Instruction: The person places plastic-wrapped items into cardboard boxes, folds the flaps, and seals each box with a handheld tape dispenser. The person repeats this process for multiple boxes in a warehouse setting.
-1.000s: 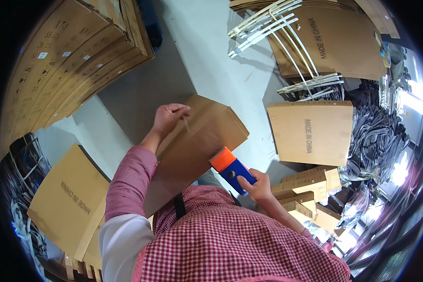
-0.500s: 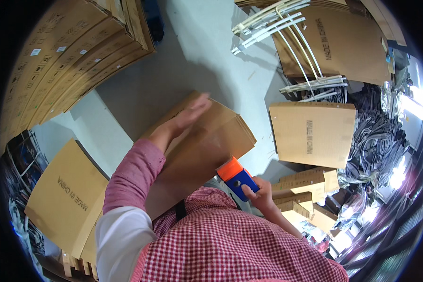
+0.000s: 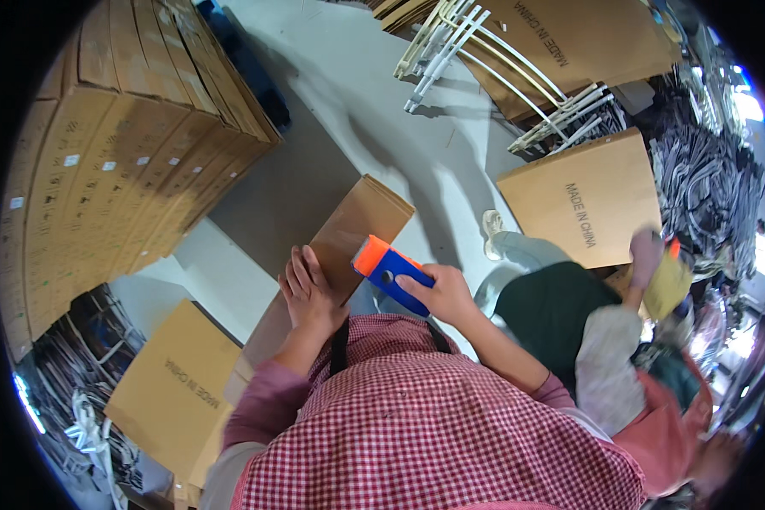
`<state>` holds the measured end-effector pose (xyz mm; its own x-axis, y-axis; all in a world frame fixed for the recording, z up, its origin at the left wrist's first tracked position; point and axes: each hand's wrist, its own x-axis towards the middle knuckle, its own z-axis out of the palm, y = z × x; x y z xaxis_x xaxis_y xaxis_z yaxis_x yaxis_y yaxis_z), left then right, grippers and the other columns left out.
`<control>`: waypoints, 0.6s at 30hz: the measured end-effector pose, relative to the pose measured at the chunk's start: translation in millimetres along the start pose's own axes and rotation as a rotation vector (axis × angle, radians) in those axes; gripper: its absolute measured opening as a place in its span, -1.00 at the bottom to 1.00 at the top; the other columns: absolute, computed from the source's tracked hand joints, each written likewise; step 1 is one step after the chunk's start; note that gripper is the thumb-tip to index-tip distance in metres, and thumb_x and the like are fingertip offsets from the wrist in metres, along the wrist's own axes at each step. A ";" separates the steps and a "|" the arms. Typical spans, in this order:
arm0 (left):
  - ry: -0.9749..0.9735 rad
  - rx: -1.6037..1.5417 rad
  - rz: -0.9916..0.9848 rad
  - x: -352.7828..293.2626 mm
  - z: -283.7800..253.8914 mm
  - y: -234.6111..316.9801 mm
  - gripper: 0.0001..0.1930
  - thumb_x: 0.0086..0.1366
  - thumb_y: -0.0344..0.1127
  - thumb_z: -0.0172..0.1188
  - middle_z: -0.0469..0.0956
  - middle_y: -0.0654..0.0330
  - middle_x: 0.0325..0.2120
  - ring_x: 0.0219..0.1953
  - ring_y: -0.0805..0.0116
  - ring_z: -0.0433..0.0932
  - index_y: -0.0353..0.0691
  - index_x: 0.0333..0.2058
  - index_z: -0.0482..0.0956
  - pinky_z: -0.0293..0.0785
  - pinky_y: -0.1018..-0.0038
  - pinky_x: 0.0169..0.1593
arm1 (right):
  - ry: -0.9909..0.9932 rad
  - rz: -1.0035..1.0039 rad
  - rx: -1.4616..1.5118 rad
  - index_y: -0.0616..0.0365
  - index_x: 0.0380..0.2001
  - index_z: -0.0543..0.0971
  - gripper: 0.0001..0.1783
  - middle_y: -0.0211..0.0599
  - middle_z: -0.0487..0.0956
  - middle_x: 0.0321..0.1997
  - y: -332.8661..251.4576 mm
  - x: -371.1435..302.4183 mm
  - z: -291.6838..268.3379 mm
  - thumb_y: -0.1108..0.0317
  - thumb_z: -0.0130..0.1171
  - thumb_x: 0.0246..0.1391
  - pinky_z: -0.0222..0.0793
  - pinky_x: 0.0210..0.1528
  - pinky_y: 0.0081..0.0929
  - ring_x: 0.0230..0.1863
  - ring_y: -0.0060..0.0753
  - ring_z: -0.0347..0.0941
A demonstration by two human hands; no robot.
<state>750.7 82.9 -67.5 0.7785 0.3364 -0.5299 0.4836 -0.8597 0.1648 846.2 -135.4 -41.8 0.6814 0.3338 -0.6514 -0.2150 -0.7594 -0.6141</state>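
Observation:
A long brown cardboard box (image 3: 361, 212) stands tilted before me, its narrow side up and clear tape showing along it. My left hand (image 3: 308, 289) lies flat on the box's near part, fingers stretched out and holding nothing. In my right hand (image 3: 446, 295) is a blue and orange tape dispenser (image 3: 391, 276), gripped round its blue body. The dispenser's orange end is over the box's right edge; I cannot tell whether it touches. The box's lower part is hidden by my arm and checked apron.
Tall stacked cartons (image 3: 102, 170) stand at the left, beside a blue pallet (image 3: 251, 68). White metal frames (image 3: 518, 68) lean at the far right near a flat carton (image 3: 582, 200). A co-worker (image 3: 561, 314) bends close at my right. Another carton (image 3: 174, 387) stands lower left.
My left hand has come down and nearer onto the box. The box now shows its narrow side up. The dispenser has moved left and up to the box. A co-worker has come into view at right.

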 end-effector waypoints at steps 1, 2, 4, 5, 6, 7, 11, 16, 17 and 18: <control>0.056 -0.060 -0.054 -3.9 7.0 6.2 0.32 -0.19 -0.06 0.51 0.03 -0.25 0.30 0.36 -0.23 0.05 -0.34 0.40 -0.26 -0.07 -0.09 0.41 | -0.020 -0.008 0.034 0.18 -0.29 0.69 -0.42 -0.05 0.65 -0.45 0.1 0.0 -1.7 -0.21 0.23 0.07 0.46 -0.30 -0.23 -0.40 -0.06 0.60; 0.162 -0.007 -0.040 -7.0 14.3 7.8 0.29 -0.19 -0.11 0.47 0.06 -0.24 0.28 0.34 -0.22 0.08 -0.33 0.39 -0.25 -0.06 -0.08 0.40 | -0.032 -0.031 0.030 0.17 -0.28 0.69 -0.40 -0.06 0.65 -0.45 1.0 1.0 -3.3 -0.23 0.22 0.07 0.47 -0.30 -0.24 -0.39 -0.07 0.61; 0.191 0.019 -0.051 -4.0 29.2 5.7 0.23 -0.17 -0.20 0.41 0.11 -0.23 0.23 0.30 -0.20 0.14 -0.33 0.39 -0.23 -0.03 -0.04 0.40 | -0.075 -0.045 0.079 0.16 -0.23 0.70 -0.36 -0.08 0.67 -0.44 9.6 -5.4 -8.9 -0.27 0.21 0.05 0.49 -0.27 -0.26 -0.38 -0.11 0.63; 0.179 0.033 -0.037 -1.6 34.3 1.6 0.25 -0.18 -0.18 0.42 0.12 -0.23 0.23 0.30 -0.19 0.14 -0.32 0.39 -0.23 -0.03 -0.03 0.40 | -0.065 -0.066 0.111 0.15 -0.21 0.70 -0.36 -0.08 0.66 -0.46 18.0 -13.4 -13.3 -0.27 0.20 0.05 0.50 -0.26 -0.27 -0.39 -0.11 0.63; 0.169 0.062 -0.053 2.6 36.7 -2.8 0.26 -0.18 -0.16 0.44 0.12 -0.23 0.23 0.29 -0.19 0.15 -0.31 0.40 -0.23 -0.02 -0.02 0.40 | -0.047 -0.027 0.025 0.16 -0.23 0.71 -0.35 -0.08 0.66 -0.47 28.2 -22.1 -18.3 -0.28 0.20 0.05 0.50 -0.26 -0.28 -0.40 -0.11 0.63; 0.180 0.086 -0.062 5.2 38.1 -5.4 0.27 -0.19 -0.14 0.45 0.12 -0.23 0.23 0.28 -0.18 0.16 -0.31 0.40 -0.23 -0.01 -0.01 0.40 | -0.014 -0.030 -0.028 0.16 -0.24 0.71 -0.35 -0.07 0.65 -0.48 41.7 -34.7 -24.3 -0.28 0.20 0.04 0.50 -0.26 -0.28 -0.40 -0.10 0.63; 0.192 0.095 -0.059 4.3 29.3 -2.4 0.30 -0.18 -0.07 0.47 0.12 -0.20 0.25 0.30 -0.16 0.14 -0.30 0.40 -0.25 -0.03 0.01 0.40 | -0.053 0.131 -0.063 0.11 -0.29 0.72 -0.36 -0.07 0.66 -0.45 98.9 -82.7 -45.0 -0.31 0.16 0.04 0.50 -0.26 -0.22 -0.37 -0.05 0.63; 0.170 0.027 -0.074 -3.2 27.5 12.6 0.27 -0.15 -0.08 0.44 0.09 -0.18 0.28 0.32 -0.18 0.11 -0.30 0.41 -0.24 -0.08 0.02 0.40 | -0.057 0.178 -0.343 -0.07 -0.30 0.73 -0.41 -0.02 0.66 -0.38 101.7 -35.2 -16.9 -0.34 0.06 0.09 0.51 -0.17 -0.07 -0.23 0.07 0.62; 0.192 0.011 -0.065 -4.3 30.3 11.8 0.26 -0.15 -0.08 0.44 0.10 -0.18 0.27 0.32 -0.18 0.11 -0.30 0.41 -0.22 -0.08 0.01 0.40 | -0.066 0.164 -0.295 0.05 -0.25 0.71 -0.36 0.06 0.66 -0.33 92.4 -13.6 -5.1 -0.32 0.06 0.10 0.52 -0.14 -0.08 -0.21 0.10 0.62; 0.230 0.011 -0.078 -5.5 34.4 10.3 0.25 -0.15 -0.09 0.44 0.10 -0.18 0.27 0.32 -0.18 0.11 -0.31 0.41 -0.21 -0.08 0.00 0.39 | -0.050 0.225 -0.341 0.23 -0.24 0.67 -0.29 0.15 0.65 -0.28 78.6 11.5 12.8 -0.31 0.07 0.10 0.52 -0.10 -0.08 -0.19 0.13 0.62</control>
<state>737.7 58.9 -91.4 0.8101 0.4799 -0.3369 0.5425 -0.8313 0.1204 828.1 -184.2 -103.3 0.6076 0.1587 -0.7782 -0.1047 -0.9553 -0.2766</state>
